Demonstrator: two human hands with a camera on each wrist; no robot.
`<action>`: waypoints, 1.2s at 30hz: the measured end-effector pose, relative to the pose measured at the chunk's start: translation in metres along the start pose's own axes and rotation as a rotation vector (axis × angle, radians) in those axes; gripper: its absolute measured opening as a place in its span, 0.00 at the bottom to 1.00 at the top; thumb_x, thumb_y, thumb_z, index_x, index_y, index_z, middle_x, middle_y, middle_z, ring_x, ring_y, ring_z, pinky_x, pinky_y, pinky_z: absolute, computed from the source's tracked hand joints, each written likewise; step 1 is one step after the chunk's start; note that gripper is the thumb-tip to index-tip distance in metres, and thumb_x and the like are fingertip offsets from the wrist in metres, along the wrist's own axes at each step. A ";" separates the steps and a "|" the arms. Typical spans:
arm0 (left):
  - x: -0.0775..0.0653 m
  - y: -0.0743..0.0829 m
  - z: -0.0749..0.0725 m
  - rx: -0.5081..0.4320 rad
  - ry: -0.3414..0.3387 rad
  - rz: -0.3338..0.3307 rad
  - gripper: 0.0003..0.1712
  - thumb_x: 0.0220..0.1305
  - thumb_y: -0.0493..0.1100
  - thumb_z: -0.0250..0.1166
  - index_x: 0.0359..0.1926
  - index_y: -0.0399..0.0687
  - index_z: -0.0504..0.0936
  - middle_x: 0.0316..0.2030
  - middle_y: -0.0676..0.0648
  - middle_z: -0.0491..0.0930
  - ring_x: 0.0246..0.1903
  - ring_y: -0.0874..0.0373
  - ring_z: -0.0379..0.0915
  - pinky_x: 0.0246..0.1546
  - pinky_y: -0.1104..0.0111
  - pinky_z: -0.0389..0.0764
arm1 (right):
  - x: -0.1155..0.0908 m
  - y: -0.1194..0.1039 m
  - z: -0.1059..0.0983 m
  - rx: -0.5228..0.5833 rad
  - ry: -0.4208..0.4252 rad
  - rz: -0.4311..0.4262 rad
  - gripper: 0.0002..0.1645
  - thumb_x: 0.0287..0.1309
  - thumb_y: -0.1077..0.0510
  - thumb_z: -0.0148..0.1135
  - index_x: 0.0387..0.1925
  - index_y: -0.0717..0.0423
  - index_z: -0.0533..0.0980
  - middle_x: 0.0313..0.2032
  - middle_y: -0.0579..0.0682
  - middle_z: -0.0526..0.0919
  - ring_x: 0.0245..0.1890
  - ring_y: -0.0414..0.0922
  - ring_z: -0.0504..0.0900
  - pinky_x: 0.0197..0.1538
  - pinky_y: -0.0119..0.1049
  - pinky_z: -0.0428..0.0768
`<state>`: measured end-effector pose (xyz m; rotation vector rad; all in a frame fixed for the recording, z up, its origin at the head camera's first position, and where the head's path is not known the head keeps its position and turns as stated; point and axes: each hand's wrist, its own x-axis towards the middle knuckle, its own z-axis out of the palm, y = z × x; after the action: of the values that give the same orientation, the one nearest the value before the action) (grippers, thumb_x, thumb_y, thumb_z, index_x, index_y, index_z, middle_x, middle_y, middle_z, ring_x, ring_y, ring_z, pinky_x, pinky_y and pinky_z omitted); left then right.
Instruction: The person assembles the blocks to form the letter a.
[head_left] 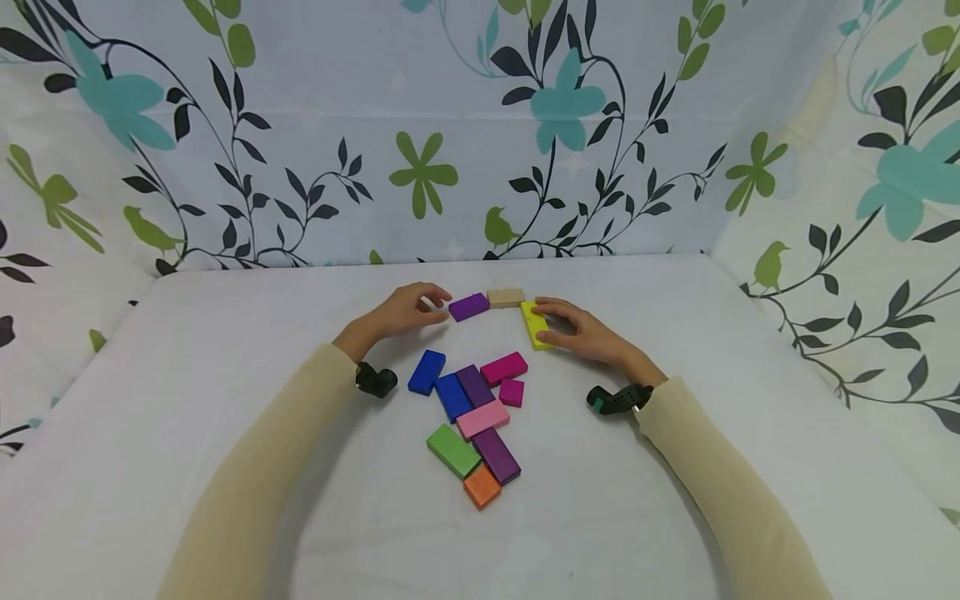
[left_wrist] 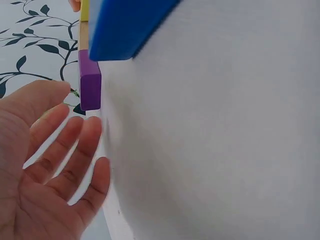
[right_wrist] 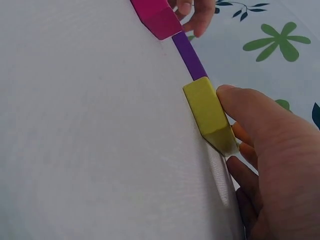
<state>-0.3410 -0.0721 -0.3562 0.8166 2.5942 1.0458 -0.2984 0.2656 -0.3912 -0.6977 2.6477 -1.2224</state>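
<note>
My right hand [head_left: 588, 335] holds a yellow block [head_left: 534, 325] at the right end of a short curved row. In the right wrist view the thumb [right_wrist: 245, 102] lies along one side of the yellow block [right_wrist: 207, 110], the other fingers at its far side and end. A beige block [head_left: 506, 298] makes the row's middle, and a purple block [head_left: 469, 307] its left end. Just left of the purple block is my left hand [head_left: 405, 310], fingers spread and loosely bent. The left wrist view shows its palm [left_wrist: 45, 200] with nothing in it, beside the purple block [left_wrist: 90, 85].
Nearer the body lies a cluster of blocks: blue [head_left: 427, 372], magenta [head_left: 504, 368], dark purple [head_left: 497, 456], pink [head_left: 483, 419], green [head_left: 453, 451] and orange [head_left: 482, 487]. A white cloth covers the table [head_left: 360, 517]. Leaf-patterned fabric [head_left: 300, 125] hangs behind it.
</note>
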 end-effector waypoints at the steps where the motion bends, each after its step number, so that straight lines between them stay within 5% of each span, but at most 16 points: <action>1: -0.001 0.000 0.001 0.002 0.008 0.002 0.21 0.68 0.40 0.61 0.59 0.36 0.74 0.51 0.36 0.75 0.51 0.42 0.74 0.55 0.54 0.75 | 0.000 0.000 0.000 0.001 0.001 0.000 0.31 0.65 0.53 0.62 0.67 0.53 0.68 0.74 0.52 0.57 0.75 0.52 0.49 0.73 0.56 0.47; 24: -0.016 0.024 0.018 -0.022 -0.004 0.140 0.18 0.68 0.41 0.61 0.56 0.39 0.78 0.46 0.41 0.80 0.49 0.47 0.76 0.50 0.58 0.77 | -0.001 0.005 0.000 -0.009 0.012 -0.019 0.30 0.65 0.54 0.61 0.67 0.54 0.68 0.74 0.52 0.57 0.75 0.53 0.49 0.73 0.55 0.48; 36: -0.023 0.039 0.030 -0.050 -0.102 0.234 0.17 0.68 0.39 0.62 0.55 0.38 0.78 0.44 0.43 0.82 0.45 0.51 0.76 0.44 0.67 0.78 | 0.001 0.004 0.002 -0.001 0.008 -0.019 0.31 0.65 0.53 0.61 0.67 0.54 0.68 0.74 0.52 0.56 0.75 0.52 0.50 0.73 0.55 0.48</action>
<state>-0.2941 -0.0449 -0.3505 1.1515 2.4208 1.0930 -0.3007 0.2661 -0.3955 -0.7209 2.6549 -1.2311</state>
